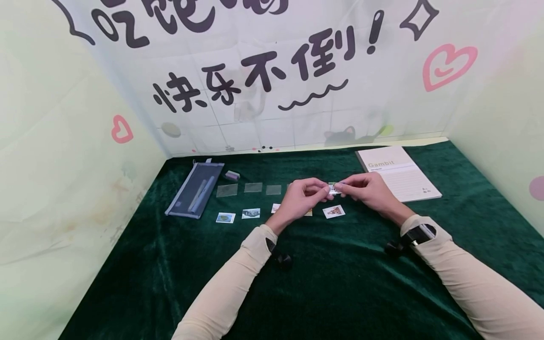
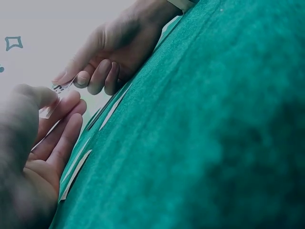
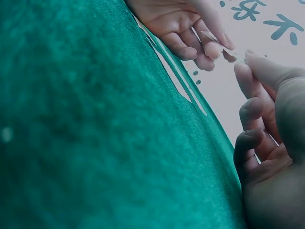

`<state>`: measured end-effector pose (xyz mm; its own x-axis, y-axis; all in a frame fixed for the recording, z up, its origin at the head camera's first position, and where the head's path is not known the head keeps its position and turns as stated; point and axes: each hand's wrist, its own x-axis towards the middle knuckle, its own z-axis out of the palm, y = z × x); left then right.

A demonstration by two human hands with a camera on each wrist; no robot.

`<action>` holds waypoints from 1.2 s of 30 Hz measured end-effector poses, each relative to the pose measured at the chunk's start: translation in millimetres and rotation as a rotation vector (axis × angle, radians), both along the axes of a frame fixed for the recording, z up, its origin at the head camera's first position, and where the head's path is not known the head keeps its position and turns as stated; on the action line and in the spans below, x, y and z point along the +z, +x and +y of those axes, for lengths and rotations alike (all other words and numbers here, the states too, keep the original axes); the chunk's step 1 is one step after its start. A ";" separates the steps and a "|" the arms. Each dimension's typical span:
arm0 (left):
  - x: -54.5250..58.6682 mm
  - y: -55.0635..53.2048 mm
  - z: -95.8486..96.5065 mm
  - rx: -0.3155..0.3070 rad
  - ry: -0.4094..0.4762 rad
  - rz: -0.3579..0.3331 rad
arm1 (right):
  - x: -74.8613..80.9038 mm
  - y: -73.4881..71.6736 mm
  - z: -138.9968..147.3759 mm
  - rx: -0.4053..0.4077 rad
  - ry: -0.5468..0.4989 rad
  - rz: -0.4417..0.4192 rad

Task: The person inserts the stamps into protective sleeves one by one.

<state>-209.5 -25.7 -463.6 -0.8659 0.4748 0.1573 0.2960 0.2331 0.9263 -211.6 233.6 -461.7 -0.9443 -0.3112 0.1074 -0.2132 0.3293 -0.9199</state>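
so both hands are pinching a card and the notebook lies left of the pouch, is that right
Not quite: the head view shows the notebook lying right of the pouch. The left hand and right hand are indeed pinching a card.

my desk (image 1: 340, 293) is velvety dark green. a see-through pouch (image 1: 193, 193) lies at my eleven o'clock, a small block (image 1: 232, 175) just beside it; clear rectangles (image 1: 227, 190) and, nearer me, picture cards (image 1: 250, 213) run toward twelve; a notepad (image 1: 403, 174) lies at one.
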 end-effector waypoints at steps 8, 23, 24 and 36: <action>-1.9 -2.1 -1.0 0.043 0.012 0.044 | -1.9 -1.4 0.2 0.027 -0.084 0.000; -1.3 -4.2 -2.2 0.050 0.023 0.029 | -0.6 -1.5 -0.2 0.041 -0.079 -0.015; -1.2 -4.4 -2.3 0.054 0.022 0.027 | -0.6 -1.7 -0.2 0.042 -0.078 -0.017; -2.8 -2.8 -1.4 0.006 0.012 0.015 | -2.7 -2.5 -0.1 0.074 -0.041 0.005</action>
<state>-212.3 -27.0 -466.3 -0.8662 0.4677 0.1762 0.3088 0.2236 0.9245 -214.1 233.5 -464.4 -0.9184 -0.3750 0.1263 -0.2401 0.2744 -0.9311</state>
